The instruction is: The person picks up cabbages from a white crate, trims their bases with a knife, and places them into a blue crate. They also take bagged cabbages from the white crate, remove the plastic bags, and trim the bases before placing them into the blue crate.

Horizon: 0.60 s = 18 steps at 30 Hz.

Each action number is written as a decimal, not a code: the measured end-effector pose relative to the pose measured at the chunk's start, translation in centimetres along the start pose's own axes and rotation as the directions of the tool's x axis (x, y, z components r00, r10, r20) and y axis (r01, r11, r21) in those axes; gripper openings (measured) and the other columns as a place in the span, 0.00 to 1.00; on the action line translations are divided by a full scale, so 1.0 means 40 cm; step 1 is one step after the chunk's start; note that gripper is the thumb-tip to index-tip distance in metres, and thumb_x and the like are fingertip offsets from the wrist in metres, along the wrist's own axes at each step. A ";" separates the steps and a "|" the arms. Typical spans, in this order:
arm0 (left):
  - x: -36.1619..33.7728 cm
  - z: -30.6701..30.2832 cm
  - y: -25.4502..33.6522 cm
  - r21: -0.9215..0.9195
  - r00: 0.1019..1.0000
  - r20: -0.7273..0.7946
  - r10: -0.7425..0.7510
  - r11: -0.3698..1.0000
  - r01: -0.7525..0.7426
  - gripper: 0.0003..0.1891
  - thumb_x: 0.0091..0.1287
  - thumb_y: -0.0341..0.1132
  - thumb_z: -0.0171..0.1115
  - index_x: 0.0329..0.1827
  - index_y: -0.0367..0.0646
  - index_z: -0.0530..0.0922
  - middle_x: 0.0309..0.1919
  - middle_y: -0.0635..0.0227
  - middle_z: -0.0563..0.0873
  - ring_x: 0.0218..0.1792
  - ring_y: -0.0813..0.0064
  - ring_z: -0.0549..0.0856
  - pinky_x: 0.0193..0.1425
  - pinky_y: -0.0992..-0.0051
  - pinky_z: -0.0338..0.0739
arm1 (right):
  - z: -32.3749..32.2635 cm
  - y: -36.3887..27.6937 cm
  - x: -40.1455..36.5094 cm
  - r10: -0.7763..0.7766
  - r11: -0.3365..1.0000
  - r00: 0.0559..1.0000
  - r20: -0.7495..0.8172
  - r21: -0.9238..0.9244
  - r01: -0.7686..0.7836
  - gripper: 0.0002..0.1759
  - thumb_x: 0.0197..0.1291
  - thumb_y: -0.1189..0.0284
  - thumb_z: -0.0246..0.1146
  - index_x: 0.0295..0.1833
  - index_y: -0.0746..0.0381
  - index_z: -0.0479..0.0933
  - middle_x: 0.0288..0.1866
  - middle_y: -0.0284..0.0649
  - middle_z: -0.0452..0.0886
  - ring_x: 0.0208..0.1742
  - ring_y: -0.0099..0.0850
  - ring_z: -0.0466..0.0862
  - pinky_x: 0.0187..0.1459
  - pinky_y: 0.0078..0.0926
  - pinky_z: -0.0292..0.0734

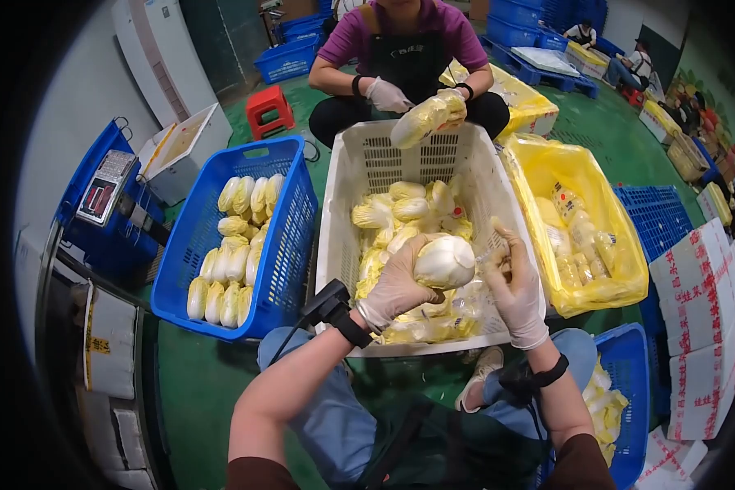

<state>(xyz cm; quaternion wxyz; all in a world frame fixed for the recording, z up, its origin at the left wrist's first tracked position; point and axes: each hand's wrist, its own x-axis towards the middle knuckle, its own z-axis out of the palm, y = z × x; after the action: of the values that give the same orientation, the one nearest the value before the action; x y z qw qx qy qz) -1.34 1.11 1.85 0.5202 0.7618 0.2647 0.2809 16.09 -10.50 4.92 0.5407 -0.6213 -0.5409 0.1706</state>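
A small white and yellow cabbage (444,262) is held in my gloved left hand (403,282), its pale base end facing up and to the right. My gloved right hand (514,290) is raised just right of the cabbage, with fingers bent and apart from it; a yellowish scrap, perhaps a leaf, shows near the fingers. Both hands are over the near half of a white crate (331,253), which holds loose cabbages (408,208) and some in clear plastic. Across the crate, a co-worker in gloves holds bagged cabbages (429,119).
A blue crate (296,237) with rows of cabbages stands left of the white one. At right is a yellow-lined box (629,286) of bagged cabbages. A blue bin (634,408) with leaves is by my right knee. A red stool (269,112) and scale (106,188) are farther back.
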 end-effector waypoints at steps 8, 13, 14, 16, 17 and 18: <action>0.001 0.018 -0.014 -0.094 0.970 0.078 -0.231 0.967 0.238 0.43 0.34 0.26 0.75 0.62 0.41 0.68 0.48 0.59 0.80 0.51 0.62 0.79 0.59 0.71 0.73 | -0.002 0.034 -0.005 -0.190 0.837 0.971 0.144 -0.493 0.236 0.47 0.47 0.79 0.61 0.76 0.54 0.55 0.22 0.46 0.75 0.23 0.45 0.78 0.28 0.37 0.73; -0.007 0.022 -0.010 0.054 0.980 0.032 -0.195 0.980 0.193 0.43 0.35 0.26 0.74 0.62 0.40 0.68 0.48 0.57 0.80 0.51 0.61 0.79 0.59 0.70 0.73 | 0.021 0.046 -0.014 -0.273 0.783 0.950 0.154 -0.537 0.312 0.49 0.45 0.76 0.65 0.76 0.54 0.55 0.23 0.41 0.76 0.21 0.38 0.78 0.26 0.34 0.73; -0.010 0.023 -0.010 0.080 0.984 0.008 -0.179 0.981 0.178 0.43 0.35 0.26 0.74 0.61 0.40 0.68 0.48 0.57 0.80 0.51 0.61 0.79 0.58 0.70 0.73 | 0.024 0.049 -0.015 -0.266 0.794 0.951 0.156 -0.525 0.308 0.49 0.48 0.74 0.68 0.77 0.53 0.55 0.21 0.43 0.74 0.22 0.41 0.78 0.27 0.35 0.74; -0.013 0.022 -0.003 0.106 0.986 -0.014 -0.164 0.981 0.164 0.42 0.36 0.25 0.74 0.61 0.40 0.68 0.48 0.57 0.80 0.51 0.60 0.79 0.58 0.70 0.73 | 0.032 0.054 -0.015 -0.287 0.784 0.948 0.135 -0.536 0.314 0.47 0.49 0.74 0.68 0.76 0.53 0.56 0.21 0.43 0.74 0.22 0.41 0.78 0.27 0.34 0.74; -0.014 0.020 0.006 0.111 0.986 0.004 -0.164 0.980 0.163 0.41 0.36 0.25 0.73 0.60 0.40 0.68 0.48 0.57 0.80 0.51 0.60 0.79 0.58 0.69 0.73 | 0.035 0.057 -0.016 -0.309 0.774 0.944 0.115 -0.546 0.320 0.46 0.50 0.74 0.68 0.76 0.54 0.57 0.22 0.44 0.74 0.22 0.41 0.78 0.27 0.34 0.74; -0.014 0.019 0.011 0.117 0.986 0.022 -0.164 0.980 0.160 0.40 0.36 0.25 0.73 0.59 0.40 0.68 0.48 0.57 0.80 0.51 0.61 0.79 0.58 0.69 0.73 | 0.038 0.062 -0.013 -0.308 0.775 0.945 0.113 -0.546 0.318 0.46 0.50 0.74 0.68 0.76 0.54 0.57 0.22 0.44 0.74 0.22 0.41 0.78 0.27 0.34 0.74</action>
<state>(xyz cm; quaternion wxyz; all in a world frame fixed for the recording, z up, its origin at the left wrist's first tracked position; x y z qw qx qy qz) -1.16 0.09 1.95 0.5007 0.7708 0.3334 0.2097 15.89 -9.80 2.07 0.3519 -0.6515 -0.6671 -0.0816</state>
